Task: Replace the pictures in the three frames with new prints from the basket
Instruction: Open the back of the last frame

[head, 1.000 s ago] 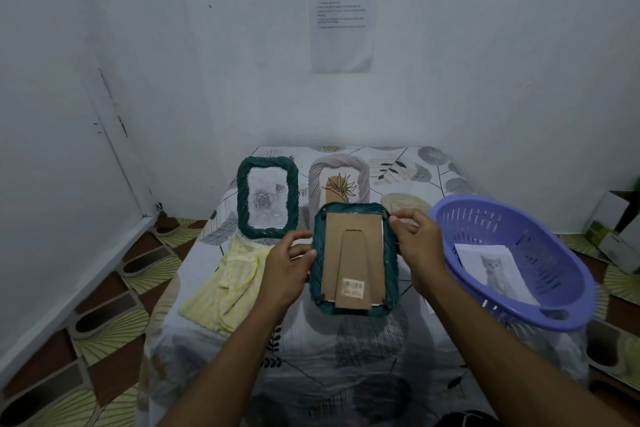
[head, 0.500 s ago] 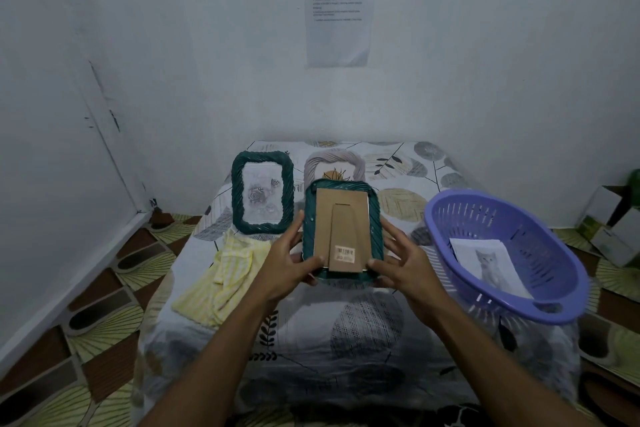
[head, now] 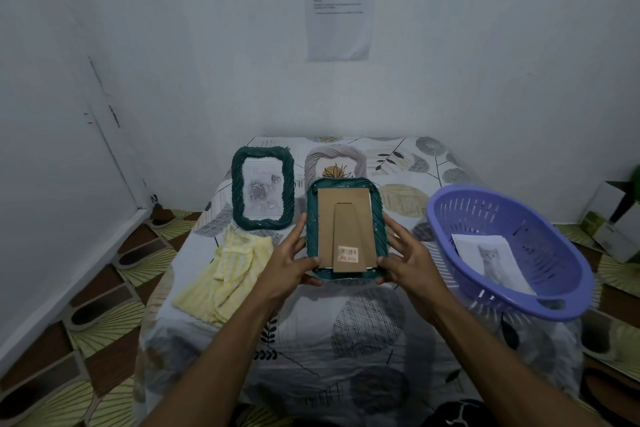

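I hold a green frame [head: 346, 229] upright with its brown cardboard back and barcode sticker facing me. My left hand [head: 291, 262] grips its lower left edge and my right hand [head: 407, 258] its lower right edge. Behind it on the table stand a second green frame [head: 262, 188] with a rose picture and a grey frame [head: 334, 163] with a plant picture, half hidden by the held frame. A purple basket [head: 512, 253] at the right holds a cat print [head: 491, 262].
A yellow striped cloth [head: 228, 274] lies at the table's left. The table [head: 346, 340] wears a leaf-patterned cover and stands against white walls. A printed sheet [head: 339, 3] hangs on the wall. Boxes [head: 616, 222] sit on the floor at the right.
My right hand slid from the frame's upper right corner down to its lower right edge. Held by both hands, the frame rose slightly and now covers more of the grey frame.
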